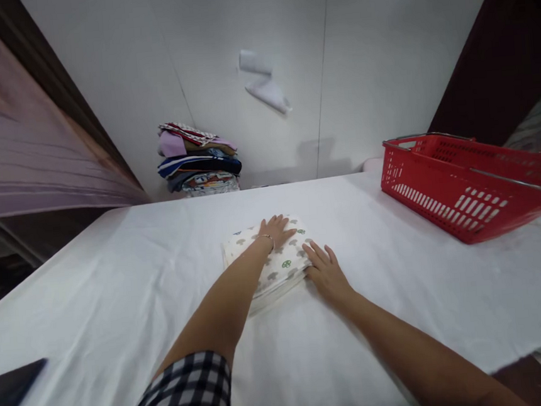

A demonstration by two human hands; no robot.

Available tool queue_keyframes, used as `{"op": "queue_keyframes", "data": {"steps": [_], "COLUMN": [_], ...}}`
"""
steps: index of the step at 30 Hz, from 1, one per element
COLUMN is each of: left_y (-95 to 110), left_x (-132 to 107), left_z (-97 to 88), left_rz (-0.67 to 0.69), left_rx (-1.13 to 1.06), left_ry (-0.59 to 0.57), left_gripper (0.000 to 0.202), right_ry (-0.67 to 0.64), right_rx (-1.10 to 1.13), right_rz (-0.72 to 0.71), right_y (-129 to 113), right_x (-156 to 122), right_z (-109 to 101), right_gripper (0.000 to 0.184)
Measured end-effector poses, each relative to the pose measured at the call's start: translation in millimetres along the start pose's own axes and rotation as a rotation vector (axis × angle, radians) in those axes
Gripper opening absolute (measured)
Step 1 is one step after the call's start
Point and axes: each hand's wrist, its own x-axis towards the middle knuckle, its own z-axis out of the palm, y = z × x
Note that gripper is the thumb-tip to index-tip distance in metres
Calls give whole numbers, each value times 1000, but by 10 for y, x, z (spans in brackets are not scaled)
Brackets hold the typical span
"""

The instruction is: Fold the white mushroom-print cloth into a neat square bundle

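Observation:
A folded white cloth (pixel 277 277) with grey and green prints lies in layers on the white-covered table (pixel 161 257). My left hand (pixel 277 233) rests flat on top of it, fingers spread toward the far edge. At the cloth's right near corner is my right hand (pixel 326 271), fingers stretched out over its edge and thumb low against its side. My left forearm hides part of the cloth's left near side.
A red plastic basket (pixel 440 191) with metal handles stands on the table at the right. Behind the table's far edge rises a stack of folded fabrics (pixel 199 158). A dark flat object (pixel 15 393) lies at the near left. Pink fabric (pixel 32 135) hangs at the left.

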Motion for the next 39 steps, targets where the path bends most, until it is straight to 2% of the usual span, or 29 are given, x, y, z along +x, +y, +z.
{"op": "queue_keyframes", "data": {"steps": [5,12,15,17,21,25,34,39], "left_y": [-93,-127,-41,63,266,303,259,285], "left_x": [137,157,121,80,3,-19,-55,-55], "left_z": [91,177,145,119,115,150,213,199], "left_rz": [-40,-34,-3,63,188,203,214,203], "left_rx": [-3,21,10,2,3,-5,-6,-7], "left_ry": [-33,31,97,125,48,35,71,62], "left_gripper": [71,70,69,67,61,61,59,60], "right_ry": [-26,-77,-88,-111,-125,-118,-132,-157], "right_rx": [30,47,30,25,12,-13,39,48], "right_rz": [-41,-12,14,42,140,212,63,78], "right_y": [-3,8,14,8,-7,31,168,197], "right_x": [-36,-53,-41,-34,-38,-68,-111,-131], "right_z": [-155,-197,-180,-181,-187,-192,-305,-320], "right_gripper": [20,22,21,17,11,7,24,19]}}
